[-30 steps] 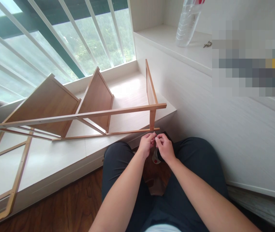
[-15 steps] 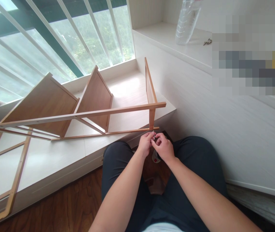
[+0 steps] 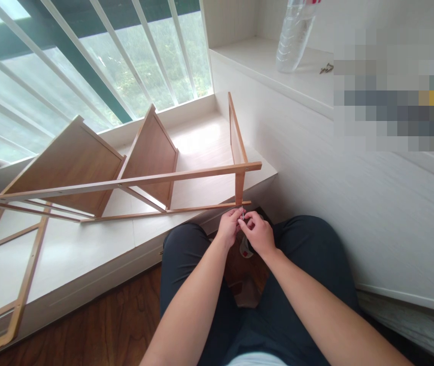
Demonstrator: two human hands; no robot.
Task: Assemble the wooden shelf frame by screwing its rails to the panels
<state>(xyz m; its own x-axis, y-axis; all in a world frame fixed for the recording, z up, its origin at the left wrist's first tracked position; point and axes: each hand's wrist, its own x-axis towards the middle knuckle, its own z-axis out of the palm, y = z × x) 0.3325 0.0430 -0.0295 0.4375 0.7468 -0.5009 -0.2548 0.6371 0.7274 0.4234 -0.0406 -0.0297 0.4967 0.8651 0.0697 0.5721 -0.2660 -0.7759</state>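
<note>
A wooden shelf frame (image 3: 186,174) lies on its side on the white window ledge, its slanted boards standing up between two long rails. Just below the end of its near rail (image 3: 209,207), a thin, bright metal piece that looks like a hex key (image 3: 243,215) sits between my fingertips. My left hand (image 3: 230,226) is closed, thumb and fingers pinching around it from the left. From the right, my right hand (image 3: 258,231) is closed on it with bent fingers. The fingers partly cover the key, and the fastener it may touch is hidden.
A second wooden frame (image 3: 30,269) lies at the left of the ledge (image 3: 87,259). On the raised white shelf at upper right stand a clear plastic bottle (image 3: 295,35) and several small screws (image 3: 327,68). A blurred patch covers what lies beyond. Barred windows are behind.
The thin metal piece has turned slightly between my fingers; its bent shape shows less now. Both hands stay at the same spot, and the frame has not moved.
</note>
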